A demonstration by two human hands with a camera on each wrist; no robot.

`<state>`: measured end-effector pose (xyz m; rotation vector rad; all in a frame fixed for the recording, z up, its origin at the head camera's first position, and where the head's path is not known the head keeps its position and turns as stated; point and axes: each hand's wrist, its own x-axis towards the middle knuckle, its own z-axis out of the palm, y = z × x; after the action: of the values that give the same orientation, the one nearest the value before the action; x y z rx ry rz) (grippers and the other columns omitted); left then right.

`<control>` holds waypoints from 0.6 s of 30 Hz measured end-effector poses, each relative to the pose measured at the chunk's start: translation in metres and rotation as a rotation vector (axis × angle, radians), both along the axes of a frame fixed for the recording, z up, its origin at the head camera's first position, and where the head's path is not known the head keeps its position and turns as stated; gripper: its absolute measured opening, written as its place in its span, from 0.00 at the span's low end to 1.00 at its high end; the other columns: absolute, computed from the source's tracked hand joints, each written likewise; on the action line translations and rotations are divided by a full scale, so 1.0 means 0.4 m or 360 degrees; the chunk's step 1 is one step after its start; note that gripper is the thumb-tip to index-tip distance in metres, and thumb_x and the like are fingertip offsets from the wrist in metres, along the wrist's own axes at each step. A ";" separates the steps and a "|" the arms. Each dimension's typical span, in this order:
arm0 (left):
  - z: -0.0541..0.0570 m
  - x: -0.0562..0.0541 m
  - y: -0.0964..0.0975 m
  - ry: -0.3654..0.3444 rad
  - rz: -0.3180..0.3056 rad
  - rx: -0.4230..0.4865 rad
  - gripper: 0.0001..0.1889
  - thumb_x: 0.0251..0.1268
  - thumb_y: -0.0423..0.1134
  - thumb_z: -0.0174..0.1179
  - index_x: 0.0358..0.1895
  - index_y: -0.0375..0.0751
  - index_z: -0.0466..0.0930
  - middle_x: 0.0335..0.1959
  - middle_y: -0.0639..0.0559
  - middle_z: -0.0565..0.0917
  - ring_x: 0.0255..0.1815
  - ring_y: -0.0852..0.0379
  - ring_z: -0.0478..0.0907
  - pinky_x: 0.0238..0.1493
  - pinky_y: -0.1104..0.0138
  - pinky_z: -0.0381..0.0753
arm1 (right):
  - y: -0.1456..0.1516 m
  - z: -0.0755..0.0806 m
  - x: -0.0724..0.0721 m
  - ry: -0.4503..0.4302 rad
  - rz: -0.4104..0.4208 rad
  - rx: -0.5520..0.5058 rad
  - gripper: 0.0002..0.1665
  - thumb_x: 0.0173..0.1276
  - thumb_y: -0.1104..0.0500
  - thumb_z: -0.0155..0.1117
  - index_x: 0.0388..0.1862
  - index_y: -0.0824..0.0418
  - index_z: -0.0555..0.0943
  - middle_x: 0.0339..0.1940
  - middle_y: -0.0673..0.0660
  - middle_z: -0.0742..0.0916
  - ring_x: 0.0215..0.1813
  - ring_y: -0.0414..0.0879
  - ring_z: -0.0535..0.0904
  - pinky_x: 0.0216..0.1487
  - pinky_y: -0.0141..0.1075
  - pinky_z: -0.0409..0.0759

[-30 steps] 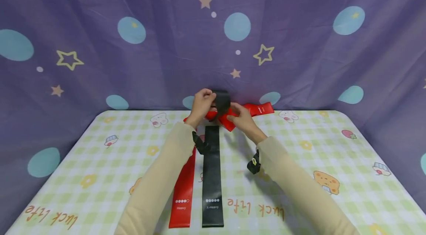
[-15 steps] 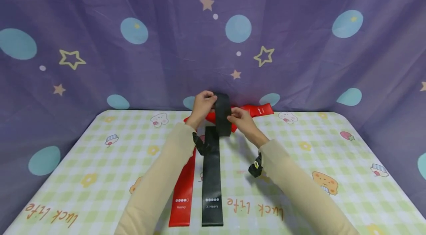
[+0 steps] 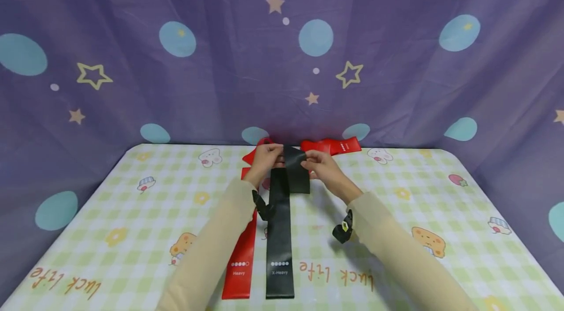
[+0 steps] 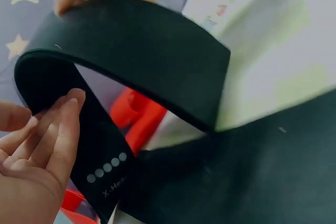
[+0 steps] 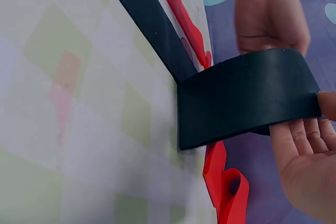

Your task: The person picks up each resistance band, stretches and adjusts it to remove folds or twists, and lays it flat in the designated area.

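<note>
A black resistance band (image 3: 297, 178) is held bent into a loop near the back of the table. My left hand (image 3: 266, 160) pinches its left edge, fingers inside the loop in the left wrist view. My right hand (image 3: 327, 171) pinches the opposite edge, thumb on the outer face and fingers beneath. The loop's lower end (image 5: 191, 116) is close over the tablecloth and overlaps a second black band (image 3: 279, 237), printed X-Heavy, lying flat. Dots and part of an X-Heavy print (image 4: 107, 169) show on the held band's inner stretch.
Left of the flat black band lies a red band (image 3: 238, 262) printed Heavy. More red band material (image 3: 330, 146) lies crumpled at the back edge, partly hidden behind the hands. A purple curtain (image 3: 396, 81) hangs right behind the checked tablecloth (image 3: 145, 223).
Both hands have come down and slightly nearer with the black band. Its loop first dropped open, then its lower end came closer to the table. The flat bands stay put.
</note>
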<state>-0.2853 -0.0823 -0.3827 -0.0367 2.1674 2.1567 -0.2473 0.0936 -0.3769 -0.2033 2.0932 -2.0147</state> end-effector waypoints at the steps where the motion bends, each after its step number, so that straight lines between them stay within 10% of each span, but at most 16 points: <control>1: -0.006 0.002 -0.001 0.0002 -0.0022 -0.0010 0.16 0.68 0.30 0.51 0.54 0.24 0.76 0.33 0.47 0.84 0.22 0.66 0.79 0.33 0.66 0.85 | 0.001 -0.001 0.002 -0.0011 0.0004 -0.0015 0.11 0.68 0.68 0.52 0.48 0.70 0.73 0.29 0.46 0.81 0.31 0.39 0.77 0.33 0.28 0.79; 10: -0.032 0.012 -0.018 0.0284 -0.0068 -0.0347 0.07 0.56 0.24 0.59 0.39 0.28 0.77 0.34 0.35 0.86 0.25 0.58 0.84 0.32 0.63 0.85 | 0.025 -0.008 0.019 -0.0164 0.0025 -0.0213 0.05 0.69 0.67 0.50 0.39 0.59 0.72 0.26 0.45 0.81 0.29 0.39 0.78 0.36 0.32 0.79; 18: -0.040 0.009 -0.024 0.0355 0.0020 -0.0722 0.12 0.56 0.26 0.61 0.45 0.32 0.78 0.31 0.38 0.86 0.26 0.51 0.85 0.29 0.65 0.84 | 0.034 0.000 0.055 -0.0310 0.0159 -0.0405 0.08 0.71 0.67 0.48 0.36 0.56 0.74 0.27 0.46 0.84 0.29 0.40 0.81 0.36 0.33 0.81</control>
<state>-0.2818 -0.0917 -0.3988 0.1693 2.7437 1.6974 -0.2254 0.1072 -0.3771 -0.1446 1.6776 -2.1410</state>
